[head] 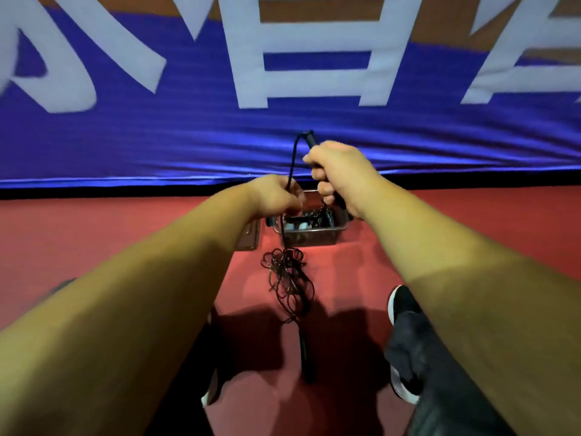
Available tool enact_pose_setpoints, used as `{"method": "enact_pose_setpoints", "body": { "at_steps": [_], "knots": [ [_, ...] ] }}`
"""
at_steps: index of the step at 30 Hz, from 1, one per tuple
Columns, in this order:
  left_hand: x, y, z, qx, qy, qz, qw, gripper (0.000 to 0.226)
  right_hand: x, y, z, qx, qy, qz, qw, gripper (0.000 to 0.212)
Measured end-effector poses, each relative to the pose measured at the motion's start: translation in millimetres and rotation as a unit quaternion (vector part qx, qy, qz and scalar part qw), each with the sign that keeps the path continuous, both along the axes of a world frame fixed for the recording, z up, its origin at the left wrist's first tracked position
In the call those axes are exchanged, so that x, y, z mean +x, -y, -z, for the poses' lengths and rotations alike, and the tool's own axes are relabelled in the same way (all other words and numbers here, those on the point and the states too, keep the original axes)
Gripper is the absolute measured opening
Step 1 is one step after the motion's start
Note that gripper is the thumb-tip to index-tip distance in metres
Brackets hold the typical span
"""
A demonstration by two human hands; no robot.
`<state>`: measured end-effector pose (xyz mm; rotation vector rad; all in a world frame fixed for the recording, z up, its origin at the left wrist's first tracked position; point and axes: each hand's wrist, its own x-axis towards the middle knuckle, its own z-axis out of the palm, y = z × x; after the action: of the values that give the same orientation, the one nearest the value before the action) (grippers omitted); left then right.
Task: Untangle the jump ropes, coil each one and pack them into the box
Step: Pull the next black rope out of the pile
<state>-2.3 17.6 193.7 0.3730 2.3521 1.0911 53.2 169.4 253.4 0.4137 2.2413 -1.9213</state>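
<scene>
While both arms reach toward frame centre, right hand [339,174] fists round black rope handle [311,140]; left hand [276,196] pinches cord [292,158] just lower left. Tangle [287,278] hangs below, mid-frame, over red floor [125,221]. Box [311,236] behind hands, ropes inside.

Blue banner [188,143] w/ big white chars [246,58] beyond grip, wrinkled nr bottom edge. Red floor [440,221] under grip. 1 black shoe [402,302], white sole, below-right of grip; dark trouser leg [408,344] over it.
</scene>
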Motion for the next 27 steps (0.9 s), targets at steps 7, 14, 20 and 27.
{"method": "enact_pose_setpoints", "body": {
  "at_steps": [7,14,20,27],
  "knots": [
    [20,19,-29,-0.032,0.040,0.095,0.994,0.022,12,1,-41,-0.124,-0.073,0.113,0.983,0.019],
    [27,7,-81,0.300,0.032,-0.147,0.942,0.009,23,-2,13,0.058,0.077,0.034,0.995,0.004],
    [13,2,-94,0.422,0.067,-0.233,0.874,0.024,16,0,11,0.039,0.037,0.004,0.999,0.014],
    [16,-3,-78,0.249,0.221,-0.078,0.940,0.041,-8,-7,-24,-0.286,-0.021,0.054,0.957,0.018]
  ]
}}
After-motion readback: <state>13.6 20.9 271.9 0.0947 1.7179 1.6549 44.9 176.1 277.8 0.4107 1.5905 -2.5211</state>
